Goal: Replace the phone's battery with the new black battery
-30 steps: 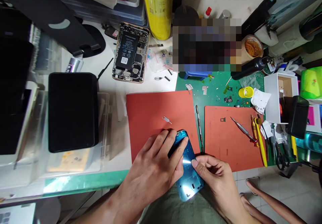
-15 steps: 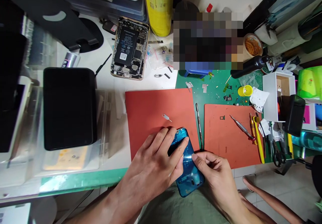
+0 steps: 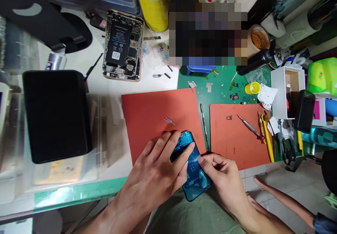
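A blue, glossy phone housing [image 3: 196,181] is held tilted at the front edge of the left orange mat [image 3: 147,111]. My left hand [image 3: 160,164] lies over its left side, the index finger reaching across the blue surface and the thumb bent beneath it. At its right edge my right hand [image 3: 223,174] pinches, thumb on top and the other fingers curled. Part of the housing is covered by my left fingers. A SIM eject pin [image 3: 169,120] lies on the mat just beyond my left hand. To the right, a metal spudger [image 3: 204,127] rests between the two mats.
An opened phone [image 3: 122,48] with its battery showing lies at the back left. A black box-shaped object [image 3: 56,114] stands on a clear plastic case. The right mat [image 3: 223,142] bears a SIM tray [image 3: 229,118] and screwdrivers [image 3: 249,126]. Another person's leg [image 3: 286,200] shows at lower right.
The view has shifted, so the bench things appear further left and slightly higher. Both hands keep their hold on the blue housing, and the bright reflection on it has changed.
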`<state>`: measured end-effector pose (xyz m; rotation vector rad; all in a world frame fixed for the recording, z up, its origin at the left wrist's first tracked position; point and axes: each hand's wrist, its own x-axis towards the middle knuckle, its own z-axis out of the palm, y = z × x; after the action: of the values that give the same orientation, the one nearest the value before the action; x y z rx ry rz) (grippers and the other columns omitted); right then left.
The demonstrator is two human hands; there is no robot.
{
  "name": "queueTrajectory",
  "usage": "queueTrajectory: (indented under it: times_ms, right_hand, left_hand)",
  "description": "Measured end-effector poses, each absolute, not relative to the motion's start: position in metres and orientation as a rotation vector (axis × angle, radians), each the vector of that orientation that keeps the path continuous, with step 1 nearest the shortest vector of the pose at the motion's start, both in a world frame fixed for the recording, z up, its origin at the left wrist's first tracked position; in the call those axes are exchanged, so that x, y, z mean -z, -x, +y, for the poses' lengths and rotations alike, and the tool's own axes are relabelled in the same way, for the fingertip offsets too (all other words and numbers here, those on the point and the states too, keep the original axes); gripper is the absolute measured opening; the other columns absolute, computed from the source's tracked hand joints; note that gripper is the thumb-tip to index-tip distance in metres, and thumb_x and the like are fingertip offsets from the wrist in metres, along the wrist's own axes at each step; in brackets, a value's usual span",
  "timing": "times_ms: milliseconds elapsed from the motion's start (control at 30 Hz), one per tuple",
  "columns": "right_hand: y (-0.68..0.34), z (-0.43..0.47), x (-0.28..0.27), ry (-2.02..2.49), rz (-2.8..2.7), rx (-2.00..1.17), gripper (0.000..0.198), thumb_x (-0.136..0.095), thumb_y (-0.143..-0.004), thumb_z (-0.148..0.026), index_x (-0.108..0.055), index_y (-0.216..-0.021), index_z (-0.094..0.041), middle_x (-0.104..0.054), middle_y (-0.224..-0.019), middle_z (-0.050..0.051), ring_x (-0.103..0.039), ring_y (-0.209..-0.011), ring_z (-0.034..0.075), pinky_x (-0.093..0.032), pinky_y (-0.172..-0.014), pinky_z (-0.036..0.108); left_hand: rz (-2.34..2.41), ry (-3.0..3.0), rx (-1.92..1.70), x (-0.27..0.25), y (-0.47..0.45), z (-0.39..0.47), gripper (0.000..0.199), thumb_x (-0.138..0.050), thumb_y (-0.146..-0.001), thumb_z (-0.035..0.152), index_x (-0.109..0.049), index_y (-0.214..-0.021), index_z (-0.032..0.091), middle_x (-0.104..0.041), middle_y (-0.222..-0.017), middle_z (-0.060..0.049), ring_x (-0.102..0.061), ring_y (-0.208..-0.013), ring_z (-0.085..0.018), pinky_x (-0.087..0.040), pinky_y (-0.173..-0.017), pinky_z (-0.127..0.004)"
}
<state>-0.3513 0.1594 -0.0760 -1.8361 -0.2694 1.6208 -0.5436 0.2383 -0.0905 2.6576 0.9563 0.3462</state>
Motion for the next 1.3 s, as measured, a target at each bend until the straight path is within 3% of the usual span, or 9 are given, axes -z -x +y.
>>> queueTrajectory:
  times_ms: [167,700,1300]
  right_hand:
    - [0.352,0.16,0.077,1.847,-0.273,-1.617,0.058,-0.087,-0.078,-0.07,-0.072,-0.069,-0.015,-0.063,-0.063,0.001,-0.05,-0.056,0.011,-0.042,-0.054,0.024]
    - [0.351,0.162,0.074,1.85,-0.278,-1.619,0.061,-0.087,-0.075,-0.074,-0.074,-0.07,-0.014,-0.063,-0.064,0.002,-0.05,-0.058,0.011,-0.042,-0.057,0.026]
    - [0.346,0.141,0.07,1.763,-0.228,-1.728,0.056,-0.085,-0.084,-0.068,-0.083,-0.086,-0.012,-0.073,-0.066,0.005,-0.066,-0.055,0.014,-0.053,-0.057,0.024]
  left_hand:
    - [0.92,-2.687,-0.351,0.092,0.545,0.24,0.041,-0.06,-0.103,0.024,-0.071,-0.142,0.024,-0.06,-0.145,-0.024,-0.063,-0.124,-0.042,-0.059,-0.091,-0.055]
    - [0.897,-2.674,-0.354,0.092,0.545,0.238,0.045,-0.062,-0.102,0.025,-0.068,-0.146,0.026,-0.056,-0.152,-0.025,-0.062,-0.127,-0.044,-0.058,-0.092,-0.058]
    - [0.928,-2.692,-0.341,0.093,0.545,0.236,0.042,-0.061,-0.103,0.023,-0.07,-0.144,0.025,-0.058,-0.151,-0.024,-0.063,-0.128,-0.043,-0.058,-0.094,-0.057]
